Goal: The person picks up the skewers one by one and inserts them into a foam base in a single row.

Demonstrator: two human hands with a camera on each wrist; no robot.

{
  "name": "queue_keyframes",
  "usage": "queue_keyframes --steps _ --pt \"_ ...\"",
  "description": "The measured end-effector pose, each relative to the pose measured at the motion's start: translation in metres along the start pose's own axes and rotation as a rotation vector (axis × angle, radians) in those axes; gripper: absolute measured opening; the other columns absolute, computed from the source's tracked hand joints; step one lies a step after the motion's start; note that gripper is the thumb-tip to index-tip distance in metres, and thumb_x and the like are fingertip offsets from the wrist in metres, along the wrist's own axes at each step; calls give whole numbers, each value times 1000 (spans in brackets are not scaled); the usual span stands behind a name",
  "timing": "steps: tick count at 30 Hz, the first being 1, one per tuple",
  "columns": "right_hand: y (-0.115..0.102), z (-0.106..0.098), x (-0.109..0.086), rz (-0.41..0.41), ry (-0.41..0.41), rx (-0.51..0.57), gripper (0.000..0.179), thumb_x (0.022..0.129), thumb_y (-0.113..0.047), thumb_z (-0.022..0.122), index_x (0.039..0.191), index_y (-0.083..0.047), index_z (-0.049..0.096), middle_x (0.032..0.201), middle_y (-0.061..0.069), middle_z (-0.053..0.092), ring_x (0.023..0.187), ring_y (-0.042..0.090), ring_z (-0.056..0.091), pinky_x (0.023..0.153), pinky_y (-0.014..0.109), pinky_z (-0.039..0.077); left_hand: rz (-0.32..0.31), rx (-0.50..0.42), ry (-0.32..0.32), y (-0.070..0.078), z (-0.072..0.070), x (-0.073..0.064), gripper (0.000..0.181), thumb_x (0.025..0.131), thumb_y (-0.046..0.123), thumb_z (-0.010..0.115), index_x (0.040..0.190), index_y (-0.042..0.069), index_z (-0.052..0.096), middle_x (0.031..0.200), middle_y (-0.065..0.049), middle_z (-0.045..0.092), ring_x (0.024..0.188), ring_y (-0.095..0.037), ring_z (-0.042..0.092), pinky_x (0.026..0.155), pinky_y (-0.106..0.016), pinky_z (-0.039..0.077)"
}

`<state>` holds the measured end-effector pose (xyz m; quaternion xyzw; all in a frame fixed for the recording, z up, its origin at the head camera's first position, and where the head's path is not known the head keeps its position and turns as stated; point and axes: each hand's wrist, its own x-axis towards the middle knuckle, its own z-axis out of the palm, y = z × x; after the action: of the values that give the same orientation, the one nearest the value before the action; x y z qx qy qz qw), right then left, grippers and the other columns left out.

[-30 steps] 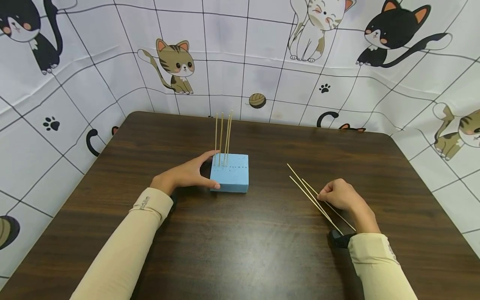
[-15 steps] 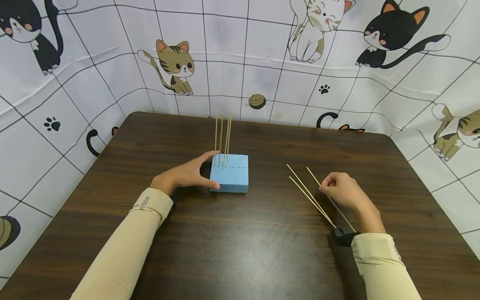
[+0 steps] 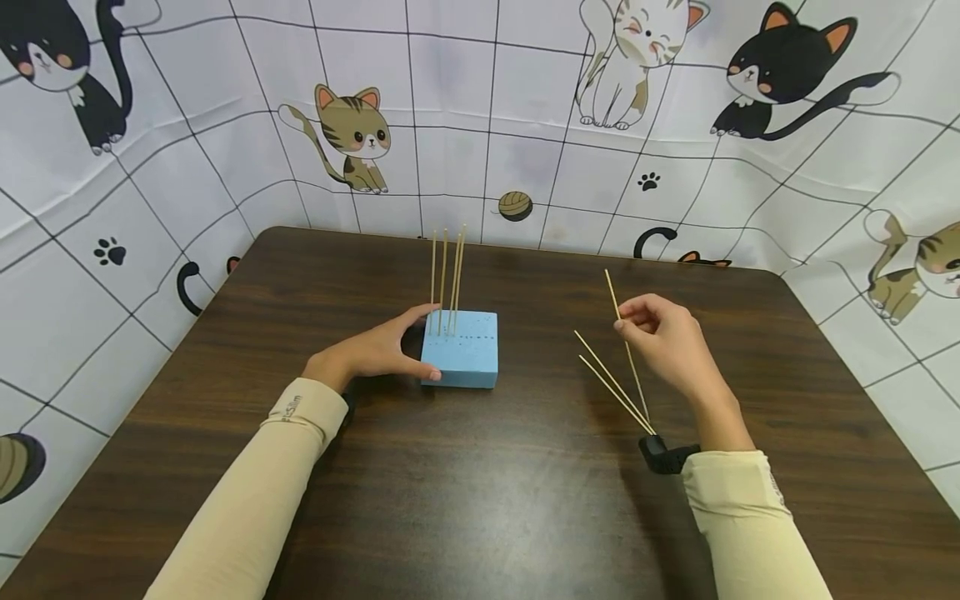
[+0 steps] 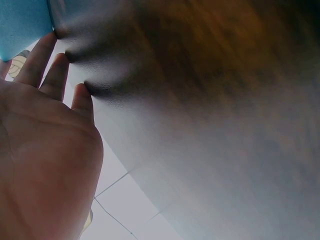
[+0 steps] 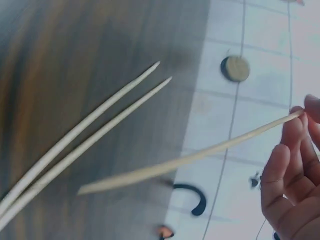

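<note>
My left hand holds the left side of a light blue foam block, thumb at the front and a finger at the back. Several thin wooden skewers stand upright in the block's left part, near a row of small holes. My right hand pinches one skewer between thumb and fingers. That skewer is tilted, its upper end pointing away from me; its pointed lower end shows in the right wrist view. Two more skewers lie side by side on the table below it.
The dark brown wooden table runs back to a white tiled-pattern sheet with printed cats. A black wrist camera sits under my right wrist, close to the near ends of the lying skewers.
My right hand has lifted one skewer from the table, raising it and shifting away from me and slightly left. It now stands steeper. The left hand and foam block stay put.
</note>
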<state>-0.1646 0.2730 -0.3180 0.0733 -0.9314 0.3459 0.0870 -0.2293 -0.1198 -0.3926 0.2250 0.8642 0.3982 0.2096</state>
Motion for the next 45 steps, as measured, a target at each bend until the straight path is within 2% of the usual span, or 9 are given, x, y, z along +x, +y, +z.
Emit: queue_keyframes --steps 7,13,19,30,45 --pt "-39 20 21 -75 101 142 18 95 -11 65 109 1 65 94 12 66 79 14 58 71 18 45 -6 -1 7 0 0 -1 112 74 47 85 159 33 12 163 -8 17 150 -32 17 117 -61 17" --pt "-69 35 35 -123 126 228 18 95 -9 65 110 1 65 98 12 65 84 18 58 76 22 47 1 4 7 0 0 0 113 74 46 85 159 31 12 163 -9 20 149 -32 19 117 -60 18" --pt "-90 56 45 -189 130 303 17 95 -8 65 110 1 64 100 12 66 87 17 61 79 24 49 5 5 7 0 -1 -3 113 75 45 85 159 30 12 162 -11 20 149 -34 19 117 -60 18" --pt "-111 79 55 -251 138 342 15 96 -10 66 108 0 64 100 11 66 89 20 65 81 31 52 28 -14 15 1 0 -2 110 75 44 85 159 31 14 160 -5 24 147 -27 23 118 -55 20" --pt "-121 98 62 -304 132 366 12 96 -8 65 106 -1 64 98 11 67 87 21 66 81 32 54 32 -12 14 -3 0 0 110 76 45 84 159 31 14 161 -3 24 147 -25 23 118 -55 20"
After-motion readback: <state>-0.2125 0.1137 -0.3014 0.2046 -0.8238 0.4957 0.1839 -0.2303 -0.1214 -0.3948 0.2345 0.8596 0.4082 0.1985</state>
